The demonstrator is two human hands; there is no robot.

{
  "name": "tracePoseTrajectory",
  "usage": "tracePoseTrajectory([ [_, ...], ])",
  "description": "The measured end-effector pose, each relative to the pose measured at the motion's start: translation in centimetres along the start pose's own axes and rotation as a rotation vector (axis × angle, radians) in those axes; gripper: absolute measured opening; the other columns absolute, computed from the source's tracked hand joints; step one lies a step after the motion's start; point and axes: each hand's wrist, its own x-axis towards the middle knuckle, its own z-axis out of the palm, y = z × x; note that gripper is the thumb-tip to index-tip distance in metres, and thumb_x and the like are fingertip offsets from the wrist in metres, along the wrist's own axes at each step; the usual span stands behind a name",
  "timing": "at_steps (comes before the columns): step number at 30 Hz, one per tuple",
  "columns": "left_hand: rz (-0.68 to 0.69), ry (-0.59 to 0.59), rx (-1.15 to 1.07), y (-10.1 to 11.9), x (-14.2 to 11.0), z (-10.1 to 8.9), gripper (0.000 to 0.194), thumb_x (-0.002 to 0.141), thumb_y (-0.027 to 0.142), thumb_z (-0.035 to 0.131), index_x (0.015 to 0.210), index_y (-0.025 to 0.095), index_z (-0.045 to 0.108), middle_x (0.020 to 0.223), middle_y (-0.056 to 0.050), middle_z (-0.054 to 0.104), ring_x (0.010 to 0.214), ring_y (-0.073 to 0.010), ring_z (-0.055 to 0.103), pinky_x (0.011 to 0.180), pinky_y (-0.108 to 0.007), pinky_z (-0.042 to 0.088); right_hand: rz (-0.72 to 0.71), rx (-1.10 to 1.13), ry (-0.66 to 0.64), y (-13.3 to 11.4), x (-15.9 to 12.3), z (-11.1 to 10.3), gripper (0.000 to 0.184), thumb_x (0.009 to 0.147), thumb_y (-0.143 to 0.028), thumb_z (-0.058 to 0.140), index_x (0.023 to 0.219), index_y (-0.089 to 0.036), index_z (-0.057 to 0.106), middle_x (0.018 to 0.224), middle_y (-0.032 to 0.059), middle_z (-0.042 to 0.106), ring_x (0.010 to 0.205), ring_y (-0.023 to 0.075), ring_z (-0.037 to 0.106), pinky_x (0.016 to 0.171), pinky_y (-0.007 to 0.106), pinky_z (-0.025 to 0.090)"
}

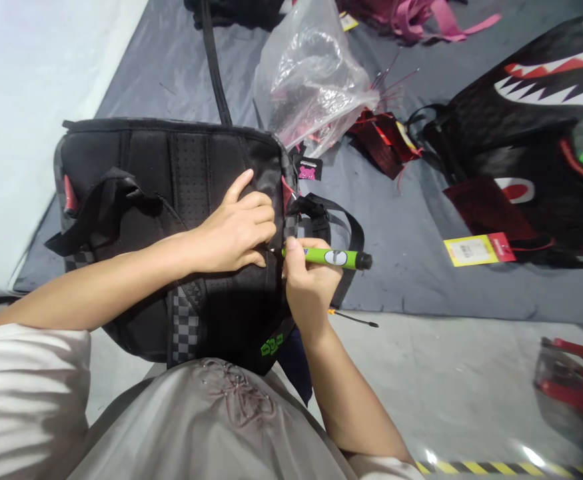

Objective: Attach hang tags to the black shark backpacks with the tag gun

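Note:
A black backpack [171, 173] with checkered trim lies on my lap, back panel up. My left hand [238, 227] rests on its right side, fingers curled and pressing the fabric down, thumb stretched out. My right hand [308, 280] is closed around a green pen-shaped tool [334, 257] with a black end. The tool's tip points left at the backpack's edge, just beside my left fingers. A black strap loop [341, 220] sticks out from the backpack behind the tool.
A clear plastic bag [311, 73] lies behind the backpack on grey cloth [401, 267]. A black shark-mouth backpack [536, 133] with a yellow and red tag [478, 250] lies at right. Pink straps [421, 20] sit at the top. A red stool [578, 380] stands at lower right.

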Motion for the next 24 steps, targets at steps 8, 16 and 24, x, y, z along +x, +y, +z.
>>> tracePoseTrajectory([
  [8,0.022,-0.015,0.087,0.0,0.0,-0.03,0.032,0.088,0.052,0.061,0.085,0.021,0.065,0.093,-0.003,0.064,0.11,-0.0251,0.054,0.122,-0.064,0.011,-0.005,-0.034,0.018,-0.06,-0.04,0.03,0.02,0.087,-0.036,0.063,0.077,-0.02,0.056,0.059,-0.0039,0.052,0.048,0.0099,0.045,0.045,0.026,0.038],
  [16,-0.011,-0.077,0.047,0.27,0.1,-0.72,0.032,0.087,0.053,0.063,0.087,0.021,0.063,0.098,-0.003,0.066,0.113,-0.0254,0.053,0.123,-0.064,0.007,0.001,-0.051,-0.005,-0.05,0.17,0.02,0.022,0.087,-0.037,0.064,0.075,-0.021,0.055,0.057,-0.004,0.051,0.047,0.0099,0.045,0.043,0.026,0.038],
  [24,-0.004,-0.048,0.013,0.15,0.07,-0.53,0.032,0.088,0.051,0.061,0.087,0.02,0.063,0.098,-0.004,0.066,0.112,-0.026,0.053,0.122,-0.065,0.008,-0.009,-0.067,-0.025,-0.37,0.25,0.01,0.022,0.087,-0.037,0.064,0.074,-0.021,0.055,0.056,-0.0042,0.051,0.047,0.0099,0.045,0.044,0.026,0.038],
])
